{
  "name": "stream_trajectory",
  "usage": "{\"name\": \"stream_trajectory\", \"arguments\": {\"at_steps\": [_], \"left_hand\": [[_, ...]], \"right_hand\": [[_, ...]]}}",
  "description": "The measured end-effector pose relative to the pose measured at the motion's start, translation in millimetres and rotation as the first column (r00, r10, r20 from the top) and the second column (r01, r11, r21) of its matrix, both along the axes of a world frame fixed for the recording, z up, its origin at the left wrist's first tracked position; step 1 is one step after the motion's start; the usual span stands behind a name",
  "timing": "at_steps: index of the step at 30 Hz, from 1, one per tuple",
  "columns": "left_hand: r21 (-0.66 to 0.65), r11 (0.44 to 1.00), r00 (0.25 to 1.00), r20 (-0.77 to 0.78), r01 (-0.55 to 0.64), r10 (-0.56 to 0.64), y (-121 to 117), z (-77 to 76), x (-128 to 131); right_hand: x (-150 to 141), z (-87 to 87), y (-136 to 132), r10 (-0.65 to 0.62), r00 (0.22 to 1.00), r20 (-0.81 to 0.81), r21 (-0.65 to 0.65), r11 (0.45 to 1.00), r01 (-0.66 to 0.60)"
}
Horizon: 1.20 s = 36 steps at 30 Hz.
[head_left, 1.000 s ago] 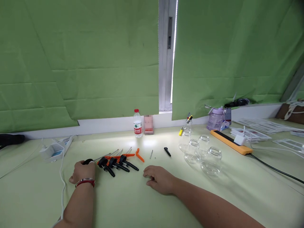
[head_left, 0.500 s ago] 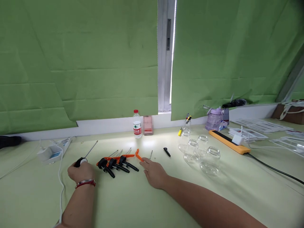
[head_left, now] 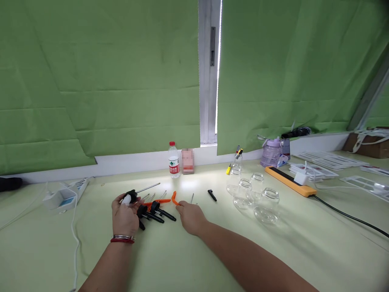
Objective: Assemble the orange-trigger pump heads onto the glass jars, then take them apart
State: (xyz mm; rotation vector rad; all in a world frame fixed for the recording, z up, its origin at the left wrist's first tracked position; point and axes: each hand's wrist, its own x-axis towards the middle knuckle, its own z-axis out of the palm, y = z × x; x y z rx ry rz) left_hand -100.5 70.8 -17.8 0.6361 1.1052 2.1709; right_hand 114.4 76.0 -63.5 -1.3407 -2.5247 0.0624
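A screwdriver with a black-and-white handle (head_left: 130, 197) and a long thin metal shaft is in my left hand (head_left: 125, 217), whose fingers are wrapped round it. The shaft points right, above the black-and-orange parts. My right hand (head_left: 192, 217) pinches the lower end of a bent orange handle (head_left: 174, 198), which lies at the table's middle. Between my hands are several black caps with stems (head_left: 155, 206), orange strips (head_left: 161, 201) and thin metal rods (head_left: 163, 194). My left hand partly covers the nearest one. A small metal rod (head_left: 192, 198) lies just beyond my right hand.
A black capped piece (head_left: 212, 195) and several clear glass jars (head_left: 267, 207) are to the right. Behind stand a water bottle (head_left: 174, 164) and a purple jug (head_left: 271, 154). An orange power strip (head_left: 290, 182) lies far right; a white cable (head_left: 74, 235) runs along the left.
My left hand has moved right with the screwdriver, which now tilts flatter over the black parts. My right hand stays at the orange handle. The view has shifted slightly.
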Motion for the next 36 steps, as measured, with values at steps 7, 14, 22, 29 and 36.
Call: {"name": "stream_trajectory", "arguments": {"at_steps": [7, 14, 22, 29, 36], "left_hand": [[-0.031, 0.964, 0.963, 0.052, 0.264, -0.263, -6.9, 0.0, 18.6], [0.037, 0.932, 0.918, 0.165, 0.361, -0.362, -3.4, -4.4, 18.2], [0.079, 0.88, 0.86, 0.189, 0.467, -0.474, -7.3, -7.6, 24.9], [0.017, 0.831, 0.818, 0.167, 0.556, -0.551, -13.4, -7.3, 36.5], [-0.061, 0.719, 0.722, 0.068, 0.692, -0.689, -29.0, -2.1, 58.8]], "right_hand": [[2.9, -0.1, -4.1, 0.026, 0.992, -0.125, 0.035, 0.999, -0.021], [9.8, -1.2, -8.2, 0.1, 0.939, -0.329, 0.167, 0.985, -0.047], [36.1, -5.1, -22.9, 0.147, 0.853, -0.501, 0.236, 0.971, -0.029], [72.0, 2.7, -47.0, 0.125, 0.814, -0.567, 0.151, 0.987, -0.046], [71.9, 3.6, -39.3, -0.162, 0.47, -0.868, -0.179, 0.984, 0.008]]}}
